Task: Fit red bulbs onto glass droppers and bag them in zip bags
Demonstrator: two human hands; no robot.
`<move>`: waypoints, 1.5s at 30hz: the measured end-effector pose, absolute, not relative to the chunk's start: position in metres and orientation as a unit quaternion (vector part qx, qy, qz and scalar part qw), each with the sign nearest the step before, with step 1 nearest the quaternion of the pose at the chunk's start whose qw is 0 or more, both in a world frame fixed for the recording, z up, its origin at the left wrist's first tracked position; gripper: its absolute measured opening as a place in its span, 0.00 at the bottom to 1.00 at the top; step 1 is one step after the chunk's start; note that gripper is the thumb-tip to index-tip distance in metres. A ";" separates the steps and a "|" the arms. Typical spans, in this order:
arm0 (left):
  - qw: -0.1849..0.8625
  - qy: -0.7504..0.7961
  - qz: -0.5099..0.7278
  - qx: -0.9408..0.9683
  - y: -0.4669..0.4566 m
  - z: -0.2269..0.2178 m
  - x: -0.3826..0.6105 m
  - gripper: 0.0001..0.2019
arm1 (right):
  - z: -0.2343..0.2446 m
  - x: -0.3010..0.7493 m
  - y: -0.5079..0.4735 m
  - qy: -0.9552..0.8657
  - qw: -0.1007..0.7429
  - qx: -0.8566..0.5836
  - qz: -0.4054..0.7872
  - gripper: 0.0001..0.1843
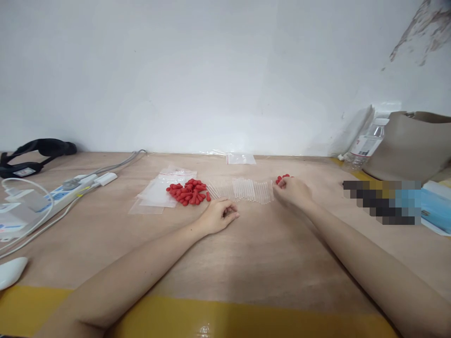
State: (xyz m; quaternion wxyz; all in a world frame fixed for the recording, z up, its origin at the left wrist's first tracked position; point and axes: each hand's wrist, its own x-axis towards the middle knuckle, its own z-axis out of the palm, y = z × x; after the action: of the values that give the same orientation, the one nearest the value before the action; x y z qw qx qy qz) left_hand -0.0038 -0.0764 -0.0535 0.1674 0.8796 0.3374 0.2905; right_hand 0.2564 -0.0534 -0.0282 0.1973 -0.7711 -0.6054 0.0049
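Observation:
My left hand rests on the table with its fingers loosely curled, a gap between thumb and fingertips, and nothing visible in it. Just beyond it lies a row of thin clear tubes, side by side. At the row's right end, my right hand has its thumb and fingers drawn together in a pinch; what is between them is too small to make out. A few red bulb-shaped pieces show behind that hand, partly hidden by it. A larger pile of the same red bulbs lies left of the tubes.
Clear zip bags lie beside the red pile, and another bag lies by the wall. On the left are a power strip, cables and a black strap-like headset. A plastic bottle and a grey-brown bin stand right.

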 end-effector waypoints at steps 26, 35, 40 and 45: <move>-0.286 0.516 0.117 0.799 -0.056 -0.036 -0.031 0.11 | -0.052 0.229 -0.092 -0.777 0.263 -0.557 -0.129 0.12; -0.271 0.473 0.147 0.826 -0.082 -0.025 -0.014 0.12 | -0.069 0.225 -0.097 -0.792 0.374 -0.480 -0.057 0.13; -0.001 0.347 0.233 0.908 -0.101 -0.041 0.000 0.12 | -0.064 0.227 -0.103 -0.786 0.382 -0.487 -0.007 0.10; 0.090 0.322 0.288 0.897 -0.097 -0.053 0.000 0.09 | -0.061 0.224 -0.107 -0.797 0.372 -0.475 0.032 0.10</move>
State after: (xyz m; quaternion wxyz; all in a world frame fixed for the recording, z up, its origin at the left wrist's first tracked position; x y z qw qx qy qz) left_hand 0.0005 -0.0968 -0.0530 0.0904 0.8973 0.3220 0.2880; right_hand 0.2236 -0.1072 -0.0608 0.3723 -0.4750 -0.7967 0.0319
